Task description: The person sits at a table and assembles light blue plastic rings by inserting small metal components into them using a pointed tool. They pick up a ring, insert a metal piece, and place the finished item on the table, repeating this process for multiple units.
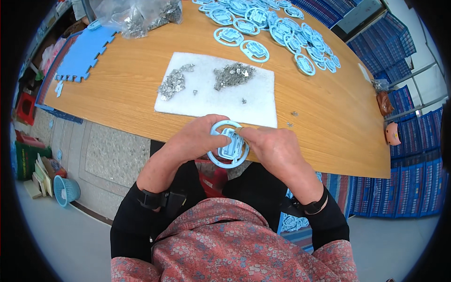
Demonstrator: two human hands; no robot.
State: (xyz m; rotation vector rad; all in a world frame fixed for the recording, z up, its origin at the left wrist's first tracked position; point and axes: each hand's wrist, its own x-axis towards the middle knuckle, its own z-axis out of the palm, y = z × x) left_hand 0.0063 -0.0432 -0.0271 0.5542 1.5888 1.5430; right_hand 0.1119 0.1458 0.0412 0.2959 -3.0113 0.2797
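Observation:
My left hand (195,136) grips a light blue round plastic part (229,164), an outer ring with a rectangular frame inside, at the table's near edge. Its thumb lies across the inner frame. The right hand (275,145) has its fingers pinched at the upper right of the same part; whether a small metal piece is between the fingertips is hidden. Just beyond both hands lies a white foam pad (202,82). On it sit two heaps of small silvery metal pieces, a left heap (173,85) and a larger right heap (232,76), plus a couple of loose ones.
Many similar light blue parts (284,35) are piled at the far side of the wooden table (329,117). A clear bag of metal pieces (136,21) and a blue foam mat (84,54) lie far left. Stacked blue crates (399,188) stand right; a blue basket (66,189) stands on the floor.

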